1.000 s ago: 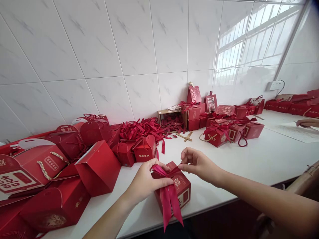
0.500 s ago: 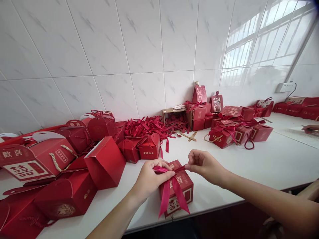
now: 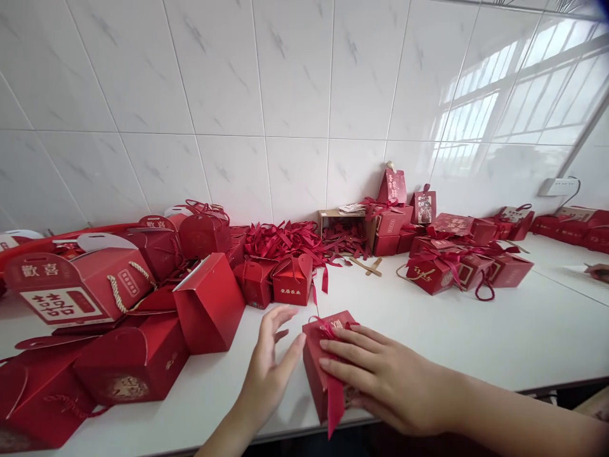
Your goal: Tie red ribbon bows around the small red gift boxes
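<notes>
A red cardboard gift box [image 3: 314,374] stands at the table's front edge. A crimson ribbon [image 3: 335,406] is tied over its top, with one tail hanging down the front. My right hand [image 3: 394,374] grips the box from the right, its fingers laid across the top and the ribbon. The box's right side and part of the bow are hidden under that hand. Just left of the box, my left hand [image 3: 269,362] is open and holds nothing, its thumb near the box's left edge.
Several red boxes [image 3: 133,362] crowd the left side. Loose ribbons [image 3: 285,241] lie heaped by the wall beside an open carton [image 3: 328,219]. More tied boxes [image 3: 432,270] stand right of centre. Another person's hand [image 3: 597,271] shows at the far right edge.
My left hand has let go of the ribbon and moved left, opening. My right hand has released the ribbon end and come down onto the box, which has turned a little.
</notes>
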